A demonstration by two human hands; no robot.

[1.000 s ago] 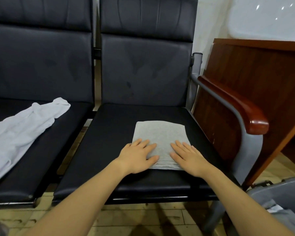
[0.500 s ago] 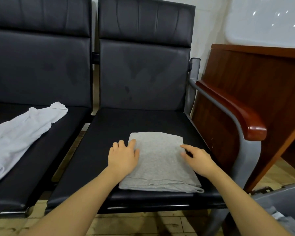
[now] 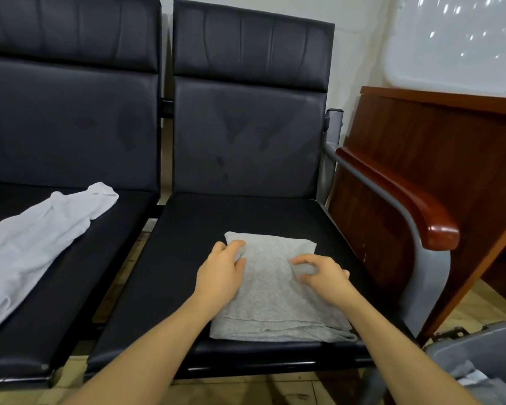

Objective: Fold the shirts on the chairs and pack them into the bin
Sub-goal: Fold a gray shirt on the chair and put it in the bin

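Both hands grip the folded grey shirt (image 3: 270, 290) on the right chair's seat (image 3: 187, 258): left hand (image 3: 221, 273) pinching its left edge, right hand (image 3: 323, 273) its right. Lift evenly, keeping folds stacked, toward the bin (image 3: 479, 352) right of that chair.

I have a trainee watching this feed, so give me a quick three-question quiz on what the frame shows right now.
1. True or false: the folded grey shirt lies on the seat of the right chair.
2. Multiple choice: where is the white shirt? A) in the grey bin B) spread on the left chair C) over the wooden armrest
3. Fill in: both the left hand and the right hand have curled fingers gripping the ____ shirt.

Key:
1. True.
2. B; it lies unfolded on the left chair, while the grey bin sits at lower right.
3. Grey.
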